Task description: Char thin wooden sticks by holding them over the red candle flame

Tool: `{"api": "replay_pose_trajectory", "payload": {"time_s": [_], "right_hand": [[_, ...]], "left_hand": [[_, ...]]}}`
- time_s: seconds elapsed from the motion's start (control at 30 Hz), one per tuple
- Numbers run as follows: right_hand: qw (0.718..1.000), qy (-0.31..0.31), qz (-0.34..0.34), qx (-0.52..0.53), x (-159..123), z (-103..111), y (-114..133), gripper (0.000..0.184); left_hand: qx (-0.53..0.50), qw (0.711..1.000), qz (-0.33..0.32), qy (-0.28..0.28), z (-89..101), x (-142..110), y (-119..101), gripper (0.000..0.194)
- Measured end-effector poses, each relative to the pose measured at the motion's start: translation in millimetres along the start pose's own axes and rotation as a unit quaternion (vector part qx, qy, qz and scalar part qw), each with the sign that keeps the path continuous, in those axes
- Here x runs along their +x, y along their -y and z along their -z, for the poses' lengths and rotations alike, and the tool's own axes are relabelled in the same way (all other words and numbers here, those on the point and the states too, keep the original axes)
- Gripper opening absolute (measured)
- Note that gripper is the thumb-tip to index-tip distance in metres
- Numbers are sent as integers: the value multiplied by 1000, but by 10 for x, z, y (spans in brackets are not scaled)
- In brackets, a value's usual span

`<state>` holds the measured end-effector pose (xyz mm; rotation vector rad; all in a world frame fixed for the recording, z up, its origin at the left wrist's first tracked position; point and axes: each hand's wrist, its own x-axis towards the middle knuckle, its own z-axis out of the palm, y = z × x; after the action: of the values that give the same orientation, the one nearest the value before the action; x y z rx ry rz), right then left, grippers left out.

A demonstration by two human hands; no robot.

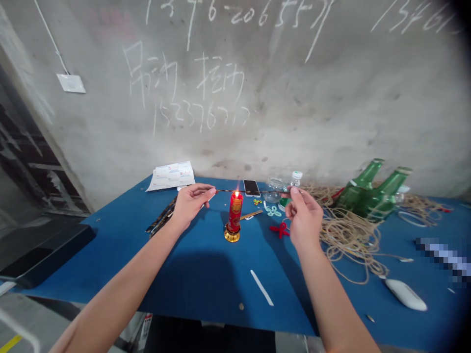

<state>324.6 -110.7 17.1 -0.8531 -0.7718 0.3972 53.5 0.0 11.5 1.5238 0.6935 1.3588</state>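
Together, my left hand [191, 206] and my right hand [303, 218] pinch a thin dark strand [253, 191] between thumb and fingers, holding it level above a blue work table [110, 264]. It crosses at the tip of the flame [237, 187] of a red candle [235, 212] in a gold holder [232, 235], though from this single head view I can't tell whether it actually touches the flame. Neither hand is clenched into a fist; each grips just one end.

The strand looks light and slender, likely to sag or bend without support, and it is best held at its ends, well clear of the heat. A bundle of similar dark strips [161, 218] lies just beyond my left hand. Beyond the candle sit a phone [251, 188], a glass jar [274, 190] and a plastic bottle [296, 175]; a red cord knot [279, 229] lies near my right hand, beside loose coils of jute twine [349, 235] and two green glass bottles [368, 191].

My fingers hide the strand's ends, so its full length is cut off — and at this size its material is hard to make out: cord or strip, I can't say.
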Motion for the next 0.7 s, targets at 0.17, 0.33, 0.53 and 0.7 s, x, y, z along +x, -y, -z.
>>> {"api": "replay_pose_trajectory", "payload": {"time_s": [0.17, 0.33, 0.53, 0.7], "right_hand": [[1000, -8, 10, -5, 7, 2, -7, 38], [1000, -14, 14, -12, 12, 7, -2, 40], [999, -25, 18, -7, 9, -2, 1, 37], [999, -28, 19, -11, 2, -9, 13, 37]], "left_hand": [[7, 1000, 3, -3, 2, 3, 18, 27], [31, 1000, -2, -5, -21, -15, -8, 30], [47, 999, -10, -5, -40, -33, -16, 31], [48, 999, -12, -2, -38, -33, -6, 31]]}}
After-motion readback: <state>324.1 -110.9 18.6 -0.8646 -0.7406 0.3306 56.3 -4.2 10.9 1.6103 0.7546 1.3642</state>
